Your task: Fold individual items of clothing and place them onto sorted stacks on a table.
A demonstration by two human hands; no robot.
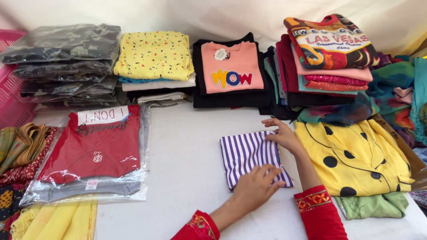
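A folded blue-and-white striped cloth [247, 153] lies on the white table [187, 146] in the middle. My left hand [255, 186] rests flat on its near right corner, fingers spread. My right hand [282, 135] presses on the cloth's far right edge, fingers apart. Both wrists wear red embroidered sleeves. Neither hand grips anything; they lie on top of the cloth.
A yellow garment with black dots [356, 160] lies right of the cloth, over a green one. A bagged red shirt [95, 149] lies at the left. Stacks stand at the back: bagged dark clothes [64, 58], a yellow folded top [153, 55], a pink top [229, 66], a tall colourful pile [331, 58].
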